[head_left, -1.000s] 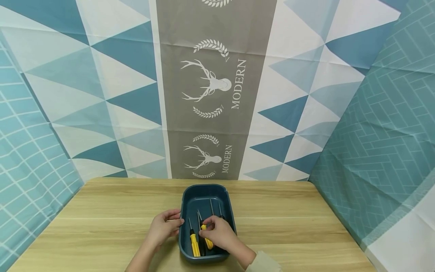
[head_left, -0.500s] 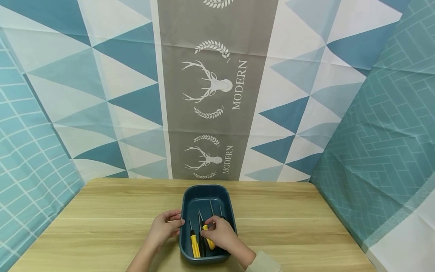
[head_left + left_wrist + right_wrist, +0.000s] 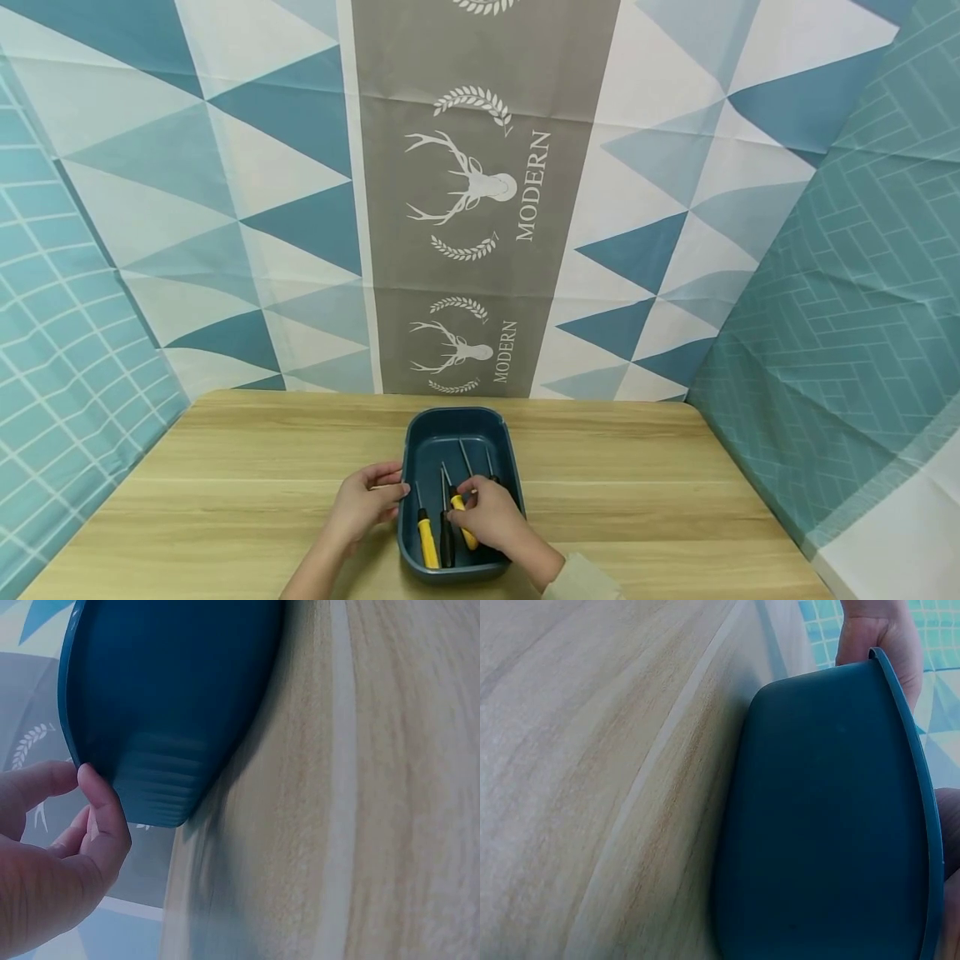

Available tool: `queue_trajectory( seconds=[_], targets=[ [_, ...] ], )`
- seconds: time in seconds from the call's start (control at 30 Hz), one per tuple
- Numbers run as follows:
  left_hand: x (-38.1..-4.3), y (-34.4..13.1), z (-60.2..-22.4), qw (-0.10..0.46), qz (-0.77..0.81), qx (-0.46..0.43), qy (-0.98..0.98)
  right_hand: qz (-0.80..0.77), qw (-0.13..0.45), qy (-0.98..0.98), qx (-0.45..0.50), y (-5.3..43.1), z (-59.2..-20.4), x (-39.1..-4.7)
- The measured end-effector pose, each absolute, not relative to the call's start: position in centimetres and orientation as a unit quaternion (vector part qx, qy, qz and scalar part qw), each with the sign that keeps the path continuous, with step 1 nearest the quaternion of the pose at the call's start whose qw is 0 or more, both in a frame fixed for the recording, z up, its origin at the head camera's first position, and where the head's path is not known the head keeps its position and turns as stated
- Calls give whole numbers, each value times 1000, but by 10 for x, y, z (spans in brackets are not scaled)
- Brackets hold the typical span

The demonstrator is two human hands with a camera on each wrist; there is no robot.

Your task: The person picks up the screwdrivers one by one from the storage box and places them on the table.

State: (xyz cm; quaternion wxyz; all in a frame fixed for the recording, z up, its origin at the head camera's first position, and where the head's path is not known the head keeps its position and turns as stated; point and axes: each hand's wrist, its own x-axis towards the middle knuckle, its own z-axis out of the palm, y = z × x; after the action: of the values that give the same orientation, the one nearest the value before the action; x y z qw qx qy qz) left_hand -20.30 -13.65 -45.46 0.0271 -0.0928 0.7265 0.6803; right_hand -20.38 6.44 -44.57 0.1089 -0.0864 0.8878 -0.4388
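A dark blue plastic tray (image 3: 406, 542) with rounded corners holds several screwdrivers. My left hand (image 3: 363, 504) pinches the tray's left rim between thumb and fingers; the left wrist view shows the fingertips (image 3: 88, 776) at that edge. Inside the tray, my right hand (image 3: 487, 512) pinches a yellow-handled screwdriver (image 3: 468, 537) with a black collar, partly covered by the fingers. Left of it lies a black-handled screwdriver (image 3: 447, 548), and beyond that another yellow-handled screwdriver (image 3: 427, 542). Two thin shafts, one a metal shaft (image 3: 466, 457), show at the right, their handles mostly hidden by the hand.
The tray stands on a light wood-grain table (image 3: 300, 450), near its front middle. Behind the table hangs a patterned cloth (image 3: 450, 208) with triangles and deer heads. Tiled-print cloths close off both sides, including a teal cloth (image 3: 847, 333) on the right.
The yellow-handled screwdriver at my right hand and the black-handled one have shifted slightly inside the tray, and more of the black handle shows. My left hand stays at the rim.
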Motion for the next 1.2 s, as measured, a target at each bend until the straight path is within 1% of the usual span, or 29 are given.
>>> queue_trajectory(
  seconds=[0.63, 0.9, 1.2],
  targets=[
    [-202, -136, -453, 27, 682, -93, 725, -418, 98, 898, -97, 63, -448, -203],
    [-202, -136, -453, 26, 682, -93, 725, -425, 104, 892, -109, 63, -448, -202],
    [-203, -135, -454, 26, 683, -96, 724, -402, 111, 903, -100, 62, -448, -202]
  ],
)
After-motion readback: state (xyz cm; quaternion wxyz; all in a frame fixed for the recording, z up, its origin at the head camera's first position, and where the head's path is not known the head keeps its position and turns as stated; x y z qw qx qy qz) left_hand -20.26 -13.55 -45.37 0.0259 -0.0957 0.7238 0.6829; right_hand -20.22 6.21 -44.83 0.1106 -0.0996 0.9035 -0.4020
